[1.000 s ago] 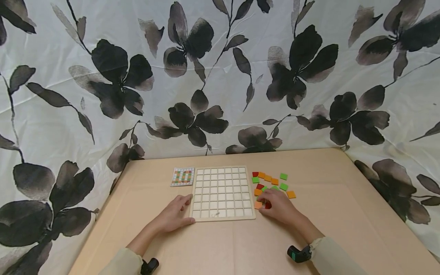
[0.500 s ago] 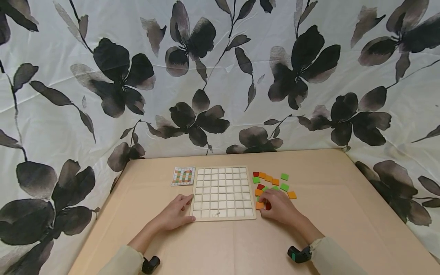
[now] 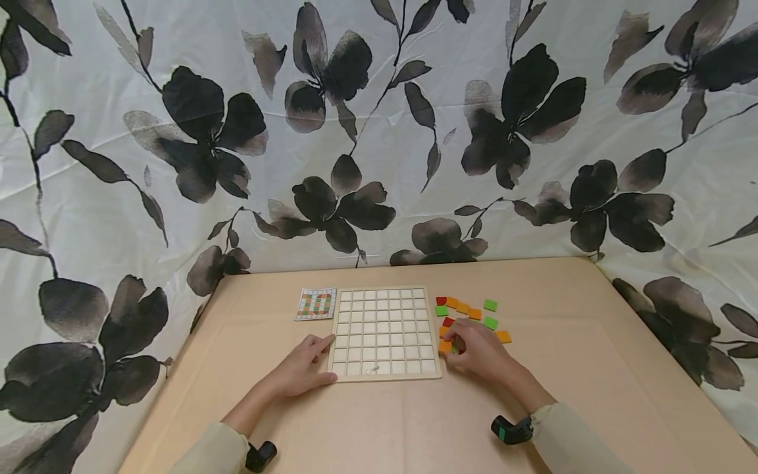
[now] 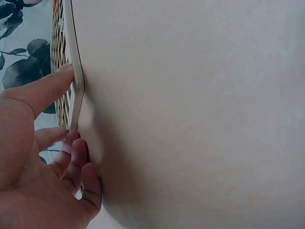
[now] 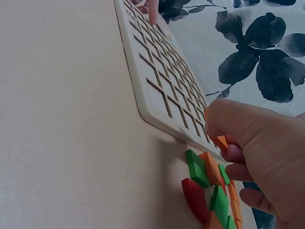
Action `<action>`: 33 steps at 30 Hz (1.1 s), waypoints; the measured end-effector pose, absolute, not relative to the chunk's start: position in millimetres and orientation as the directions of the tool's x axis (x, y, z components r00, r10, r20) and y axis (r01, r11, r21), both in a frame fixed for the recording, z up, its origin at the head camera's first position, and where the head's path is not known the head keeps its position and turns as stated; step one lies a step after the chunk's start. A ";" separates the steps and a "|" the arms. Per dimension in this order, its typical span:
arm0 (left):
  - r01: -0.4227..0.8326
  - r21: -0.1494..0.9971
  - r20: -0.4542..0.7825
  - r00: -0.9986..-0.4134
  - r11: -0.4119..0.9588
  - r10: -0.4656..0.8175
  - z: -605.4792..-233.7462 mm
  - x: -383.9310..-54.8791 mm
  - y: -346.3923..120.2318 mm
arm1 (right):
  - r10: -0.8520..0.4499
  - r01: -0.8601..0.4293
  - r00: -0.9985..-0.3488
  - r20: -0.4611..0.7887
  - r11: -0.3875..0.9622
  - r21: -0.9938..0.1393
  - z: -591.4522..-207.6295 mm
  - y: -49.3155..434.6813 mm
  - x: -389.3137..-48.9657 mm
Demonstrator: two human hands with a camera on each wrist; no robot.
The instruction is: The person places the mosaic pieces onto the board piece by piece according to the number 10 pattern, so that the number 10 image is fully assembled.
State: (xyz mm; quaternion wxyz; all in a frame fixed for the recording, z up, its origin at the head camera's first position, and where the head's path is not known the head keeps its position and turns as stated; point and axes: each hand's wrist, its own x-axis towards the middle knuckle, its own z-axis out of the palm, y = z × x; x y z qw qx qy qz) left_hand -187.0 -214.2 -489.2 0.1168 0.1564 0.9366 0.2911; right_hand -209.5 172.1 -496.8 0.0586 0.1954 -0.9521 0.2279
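A pale wooden grid board (image 3: 383,379) lies flat in the head view. My left hand (image 3: 302,368) rests at its near left corner, thumb and index touching the edge. In the left wrist view the other fingers of this hand (image 4: 52,157) are loosely bent. Right of the board, my right hand (image 3: 476,349) reaches into the loose square tiles. Seen from the right wrist, this hand (image 5: 262,148) pinches an orange tile (image 5: 221,142), mostly hidden by the thumb. Close below are a green tile (image 5: 197,168) and a red tile (image 5: 194,199).
A small card with a coloured grid pattern (image 3: 316,304) lies at the board's upper left. Several orange, green and red tiles, including a green tile (image 3: 490,323), are scattered right of the board. Behind the table (image 3: 391,428) hangs a floral cloth (image 3: 379,243).
My right hand has shifted slightly up among the tiles. The red tile seen beneath its fingers no longer shows there in the head view, and a green one shows instead. My left hand stays put.
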 end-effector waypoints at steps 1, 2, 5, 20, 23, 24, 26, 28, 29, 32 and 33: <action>0.227 0.584 -0.127 -0.923 0.779 0.364 -488.9 -186.5 -214.3 | -0.349 -0.406 -0.914 0.208 0.815 -0.414 -495.4 171.1 -209.9; 0.231 0.586 -0.124 -0.921 0.777 0.368 -488.7 -186.1 -214.5 | -0.353 -0.413 -0.910 0.216 0.811 -0.415 -494.2 170.0 -210.2; 0.237 0.587 -0.120 -0.920 0.774 0.373 -489.4 -186.2 -214.6 | -0.354 -0.415 -0.909 0.218 0.809 -0.417 -491.3 166.4 -211.1; 0.222 0.591 -0.134 -0.921 0.776 0.365 -489.5 -187.5 -214.3 | -0.296 -0.321 -0.946 0.132 0.796 -0.514 -483.9 148.0 -220.9; 0.220 0.586 -0.139 -0.921 0.780 0.364 -489.5 -187.3 -214.6 | -0.312 -0.336 -0.940 0.138 0.778 -0.531 -484.2 144.9 -224.4; 0.221 0.583 -0.139 -0.921 0.782 0.364 -489.4 -187.2 -214.7 | -0.320 -0.345 -0.937 0.141 0.774 -0.531 -484.3 143.8 -225.8; 0.221 0.579 -0.139 -0.922 0.785 0.362 -489.4 -187.2 -214.9 | -0.338 -0.364 -0.929 0.151 0.765 -0.531 -484.2 141.8 -228.8; 0.218 0.576 -0.141 -0.923 0.788 0.359 -489.2 -187.3 -214.9 | -0.352 -0.383 -0.921 0.164 0.756 -0.530 -484.0 139.6 -231.8; 0.217 0.575 -0.143 -0.923 0.789 0.358 -489.3 -187.6 -214.9 | -0.356 -0.389 -0.919 0.168 0.753 -0.530 -484.0 138.5 -233.3; 0.203 0.578 -0.151 -0.925 0.790 0.349 -489.6 -188.4 -214.8 | -0.361 -0.394 -0.917 0.171 0.745 -0.538 -483.6 134.9 -236.8; 0.200 0.577 -0.156 -0.925 0.792 0.347 -489.7 -188.7 -214.7 | -0.363 -0.395 -0.916 0.170 0.744 -0.540 -483.5 133.4 -237.8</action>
